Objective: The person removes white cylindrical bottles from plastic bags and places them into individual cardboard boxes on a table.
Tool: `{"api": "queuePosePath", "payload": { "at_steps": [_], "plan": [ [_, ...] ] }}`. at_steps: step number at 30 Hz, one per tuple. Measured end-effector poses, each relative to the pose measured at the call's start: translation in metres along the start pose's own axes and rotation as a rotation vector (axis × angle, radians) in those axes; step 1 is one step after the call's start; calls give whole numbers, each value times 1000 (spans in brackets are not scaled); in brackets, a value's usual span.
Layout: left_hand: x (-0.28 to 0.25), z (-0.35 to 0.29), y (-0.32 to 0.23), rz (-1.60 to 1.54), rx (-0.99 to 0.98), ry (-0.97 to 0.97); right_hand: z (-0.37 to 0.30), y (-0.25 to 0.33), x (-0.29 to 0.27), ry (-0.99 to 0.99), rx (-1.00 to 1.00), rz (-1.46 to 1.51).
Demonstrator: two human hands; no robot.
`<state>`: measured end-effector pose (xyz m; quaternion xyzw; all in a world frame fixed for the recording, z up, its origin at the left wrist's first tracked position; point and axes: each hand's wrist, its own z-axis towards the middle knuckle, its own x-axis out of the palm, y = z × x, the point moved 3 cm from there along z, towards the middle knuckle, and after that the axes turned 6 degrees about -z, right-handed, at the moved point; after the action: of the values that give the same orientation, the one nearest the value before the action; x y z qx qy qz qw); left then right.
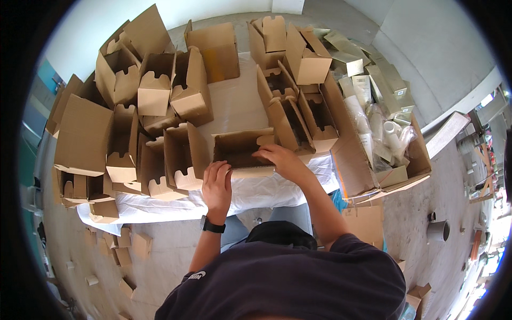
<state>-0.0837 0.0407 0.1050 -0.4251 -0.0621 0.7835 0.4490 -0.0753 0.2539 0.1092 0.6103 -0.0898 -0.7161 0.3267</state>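
Observation:
An open brown cardboard box lies in front of me at the near edge of the table, its opening facing up. My left hand is closed on the box's near left corner, fingers together over the edge. At the other end, my right hand grips the right end wall, its fingertips reaching inside by a notched flap. The box's left end is partly hidden by my left hand. Just left of it stands another open box with a notched end. More such boxes stand close on the right.
Many open cardboard boxes crowd the table's left side. A white sheet covers the table. At the right, a large carton holds flat gold-coloured boxes and plastic-wrapped white parts. Small cartons lie on the floor.

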Motion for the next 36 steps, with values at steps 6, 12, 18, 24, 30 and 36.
{"api": "queuePosePath", "payload": {
  "at_steps": [6,12,18,24,30,36],
  "plan": [
    [0,-3,-1,43,-11,25,-4,6,-3,-71,-33,-47],
    [3,-9,3,68,2,32,-17,7,-9,-228,33,-38],
    [5,-7,2,74,5,43,-32,7,-11,-398,75,58],
    [4,-8,2,68,14,53,-44,10,-22,-546,91,-143],
    [6,-9,6,67,35,63,-54,6,-19,-666,101,-345],
    [5,-8,0,71,35,83,-58,3,-22,-481,166,-413]
  ]
}}
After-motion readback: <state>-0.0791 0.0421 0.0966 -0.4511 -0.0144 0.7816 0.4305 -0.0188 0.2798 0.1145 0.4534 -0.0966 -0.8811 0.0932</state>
